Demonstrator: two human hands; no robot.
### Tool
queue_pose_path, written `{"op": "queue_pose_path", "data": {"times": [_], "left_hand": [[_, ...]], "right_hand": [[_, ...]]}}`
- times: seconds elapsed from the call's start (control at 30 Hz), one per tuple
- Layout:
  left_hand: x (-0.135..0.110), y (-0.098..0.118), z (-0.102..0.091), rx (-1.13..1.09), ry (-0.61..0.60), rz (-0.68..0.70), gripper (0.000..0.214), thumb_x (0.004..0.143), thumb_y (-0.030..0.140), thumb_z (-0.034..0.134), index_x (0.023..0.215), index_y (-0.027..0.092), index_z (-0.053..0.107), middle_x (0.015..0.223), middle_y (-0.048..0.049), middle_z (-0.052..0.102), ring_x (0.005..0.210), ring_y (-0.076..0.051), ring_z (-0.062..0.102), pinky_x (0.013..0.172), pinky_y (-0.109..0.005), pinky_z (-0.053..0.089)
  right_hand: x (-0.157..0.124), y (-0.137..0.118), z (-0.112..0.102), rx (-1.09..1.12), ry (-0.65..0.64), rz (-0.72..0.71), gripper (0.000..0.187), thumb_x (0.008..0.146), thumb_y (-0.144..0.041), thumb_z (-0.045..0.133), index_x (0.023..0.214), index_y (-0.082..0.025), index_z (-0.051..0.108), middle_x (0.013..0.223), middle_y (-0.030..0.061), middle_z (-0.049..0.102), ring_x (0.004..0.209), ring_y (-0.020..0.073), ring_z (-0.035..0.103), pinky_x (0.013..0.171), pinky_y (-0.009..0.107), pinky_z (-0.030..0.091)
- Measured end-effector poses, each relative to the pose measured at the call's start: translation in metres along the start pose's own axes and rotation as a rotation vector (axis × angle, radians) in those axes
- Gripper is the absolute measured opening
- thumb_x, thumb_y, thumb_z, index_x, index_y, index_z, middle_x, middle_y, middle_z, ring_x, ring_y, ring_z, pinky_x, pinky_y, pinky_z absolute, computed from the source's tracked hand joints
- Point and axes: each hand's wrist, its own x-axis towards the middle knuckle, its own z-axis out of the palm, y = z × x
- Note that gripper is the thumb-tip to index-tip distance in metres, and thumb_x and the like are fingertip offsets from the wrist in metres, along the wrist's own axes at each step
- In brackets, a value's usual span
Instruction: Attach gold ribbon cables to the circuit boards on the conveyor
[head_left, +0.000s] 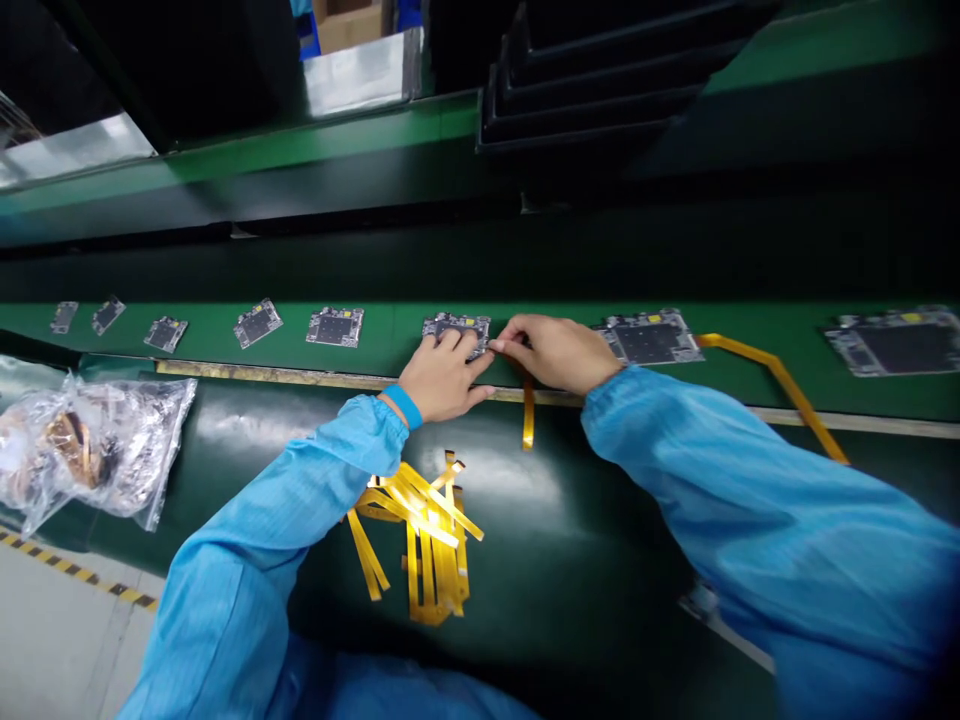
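My left hand lies over a circuit board on the green belt, its fingers spread across the board and the thumb apart. At that board's right edge, the thumb and fingers of my right hand pinch an orange flat flex cable. Its lower part hangs down over the belt's front edge. My fingers hide the end near the board, so I cannot tell if it is attached. Just right of my right hand lies another circuit board, with an orange flex cable running from its right side.
A pile of orange flex cables lies on the dark green surface below my hands. At left is a clear plastic bag. More boards sit along the belt, one at far right. Black stacked trays stand above.
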Motion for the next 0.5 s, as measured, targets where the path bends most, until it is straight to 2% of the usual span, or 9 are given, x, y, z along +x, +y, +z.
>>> {"op": "queue_pose_path", "data": {"times": [0.17,0.27,0.33,0.43,0.5], "left_hand": [[-0.007,-0.027,-0.004,-0.211,0.071,0.008,0.046,0.109,0.038,0.045,0.15,0.022,0.059,0.139,-0.0127,0.063,0.127,-0.03,0.057,0.101,-0.042,0.049],[-0.02,-0.053,-0.004,-0.289,0.168,-0.064,0.039,0.108,0.033,0.045,0.139,0.019,0.066,0.13,-0.012,0.067,0.122,-0.028,0.06,0.103,-0.041,0.05],[-0.032,-0.07,-0.002,-0.294,0.207,-0.122,0.035,0.107,0.032,0.047,0.129,0.018,0.07,0.122,-0.0117,0.069,0.117,-0.027,0.062,0.106,-0.042,0.05],[-0.047,-0.088,0.002,-0.28,0.227,-0.195,0.031,0.105,0.03,0.05,0.12,0.016,0.073,0.116,-0.011,0.07,0.113,-0.027,0.064,0.108,-0.042,0.049],[-0.055,-0.095,0.005,-0.277,0.23,-0.231,0.028,0.104,0.029,0.051,0.117,0.016,0.073,0.115,-0.0107,0.071,0.113,-0.028,0.064,0.108,-0.042,0.049]], "right_hand": [[-0.016,-0.005,-0.006,0.052,0.082,0.002,0.024,0.095,-0.044,0.059,0.093,-0.024,0.072,0.092,0.011,0.077,0.078,0.0283,0.068,0.066,0.036,0.042],[-0.033,-0.026,-0.003,0.135,0.136,-0.128,0.026,0.092,-0.048,0.065,0.096,-0.023,0.072,0.094,0.0116,0.076,0.079,0.028,0.068,0.068,0.037,0.046],[-0.049,-0.049,0.002,0.215,0.036,-0.308,0.023,0.094,-0.045,0.065,0.093,-0.024,0.074,0.089,0.0092,0.075,0.076,0.0252,0.068,0.068,0.036,0.048],[-0.076,-0.087,0.013,0.265,-0.221,-0.551,0.023,0.1,-0.036,0.059,0.096,-0.024,0.078,0.091,0.0068,0.076,0.079,0.0215,0.071,0.069,0.033,0.049],[-0.093,-0.108,0.019,0.208,-0.33,-0.613,0.019,0.1,-0.032,0.061,0.098,-0.025,0.079,0.094,0.0054,0.077,0.079,0.0201,0.072,0.066,0.031,0.046]]}}
